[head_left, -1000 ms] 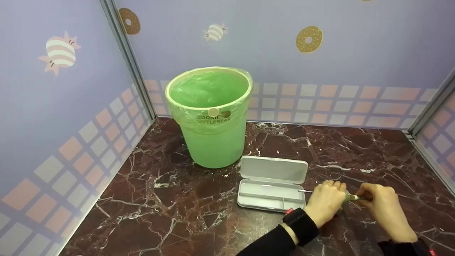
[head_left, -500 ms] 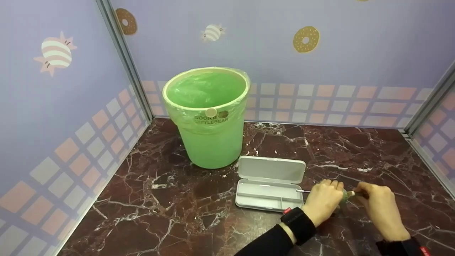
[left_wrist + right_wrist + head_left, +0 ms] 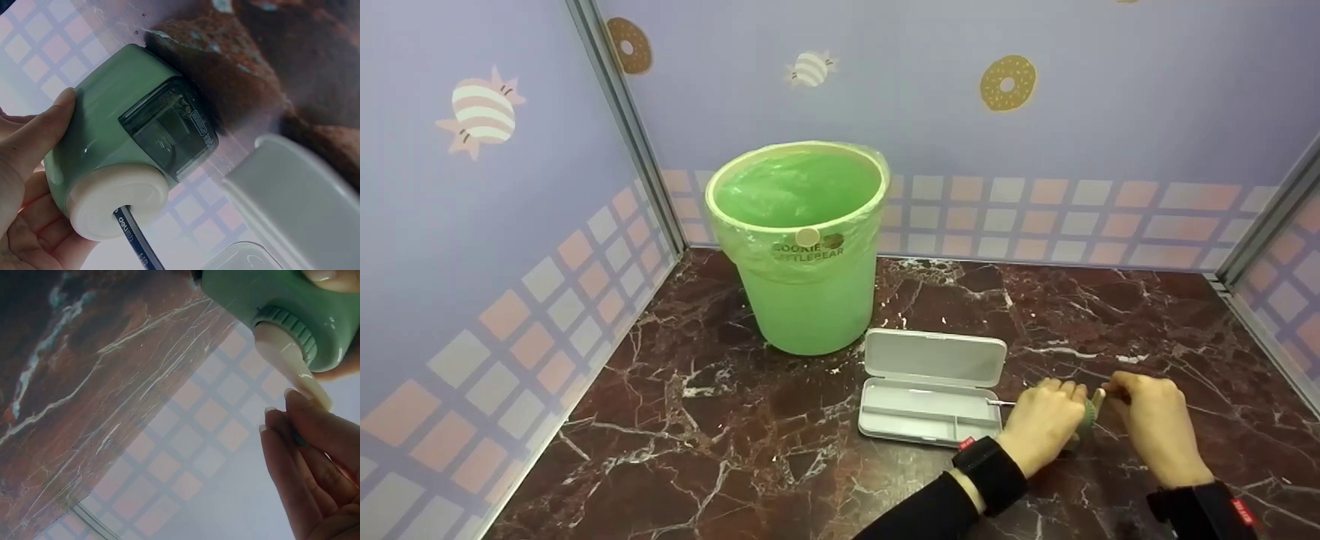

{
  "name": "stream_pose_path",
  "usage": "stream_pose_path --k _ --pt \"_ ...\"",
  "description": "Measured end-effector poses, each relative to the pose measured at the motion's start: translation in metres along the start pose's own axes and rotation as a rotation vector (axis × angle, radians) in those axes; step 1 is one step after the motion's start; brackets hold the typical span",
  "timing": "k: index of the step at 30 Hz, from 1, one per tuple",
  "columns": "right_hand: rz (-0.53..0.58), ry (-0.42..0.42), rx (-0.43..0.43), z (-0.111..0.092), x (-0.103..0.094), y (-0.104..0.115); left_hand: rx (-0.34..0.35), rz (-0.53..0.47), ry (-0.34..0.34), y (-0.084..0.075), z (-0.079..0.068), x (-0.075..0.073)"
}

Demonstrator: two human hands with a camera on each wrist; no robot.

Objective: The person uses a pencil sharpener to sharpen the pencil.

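Note:
My left hand (image 3: 1046,424) grips the green body of a crank pencil sharpener (image 3: 109,112), thumb on one side and fingers beneath. A dark pencil (image 3: 134,233) sticks out of the round cream front; its far end shows over the pencil case in the head view. Shavings lie behind the sharpener's clear dark window (image 3: 169,138). On the back, the cream crank arm (image 3: 287,357) projects from a ribbed green collar. The fingers and thumb of my right hand (image 3: 1159,427) pinch the small green knob (image 3: 299,439) at the crank's end, mostly hidden by the fingers.
A white pencil case (image 3: 936,358) lies with its lid raised just left of my left hand. Behind it stands a green bin (image 3: 814,307) lined with a clear bag. Patterned walls (image 3: 915,120) border the dark marbled tabletop (image 3: 660,427).
My right hand has moved slightly up and left, and the crank arm has turned to a new angle. My left hand and the sharpener stay nearly in place.

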State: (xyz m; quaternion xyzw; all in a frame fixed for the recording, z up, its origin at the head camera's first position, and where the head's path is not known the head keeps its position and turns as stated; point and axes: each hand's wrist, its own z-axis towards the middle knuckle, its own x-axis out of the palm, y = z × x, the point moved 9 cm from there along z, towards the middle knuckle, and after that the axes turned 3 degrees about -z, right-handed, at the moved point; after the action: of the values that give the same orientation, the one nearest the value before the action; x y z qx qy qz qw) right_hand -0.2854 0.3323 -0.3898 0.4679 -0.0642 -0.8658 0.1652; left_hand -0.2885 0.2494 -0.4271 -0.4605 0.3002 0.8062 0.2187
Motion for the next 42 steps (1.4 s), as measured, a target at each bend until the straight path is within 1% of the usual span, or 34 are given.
stream_pose_path --k 6,13,19,24,30,36,42 --pt "-0.005 -0.029 -0.028 0.007 0.006 -0.004 0.006 0.0 -0.009 -0.001 0.0 -0.001" --pt "0.003 0.009 -0.021 0.013 0.019 -0.009 0.012 0.011 -0.043 0.0 -0.001 -0.003" --pt "-0.001 0.038 -0.015 0.016 0.028 -0.014 0.004 0.018 -0.053 0.001 -0.001 -0.004" --pt "-0.005 0.083 -0.005 0.016 0.037 -0.018 0.005 0.001 -0.065 0.001 -0.001 -0.005" --pt "-0.004 0.115 0.01 0.015 0.044 -0.023 0.004 -0.011 -0.069 0.001 -0.002 -0.004" --pt "-0.003 0.196 0.005 0.01 0.057 -0.027 -0.004 -0.019 -0.077 0.001 -0.003 -0.006" --pt "0.009 0.257 0.027 0.008 0.063 -0.031 -0.022 -0.017 -0.033 0.0 -0.001 -0.002"
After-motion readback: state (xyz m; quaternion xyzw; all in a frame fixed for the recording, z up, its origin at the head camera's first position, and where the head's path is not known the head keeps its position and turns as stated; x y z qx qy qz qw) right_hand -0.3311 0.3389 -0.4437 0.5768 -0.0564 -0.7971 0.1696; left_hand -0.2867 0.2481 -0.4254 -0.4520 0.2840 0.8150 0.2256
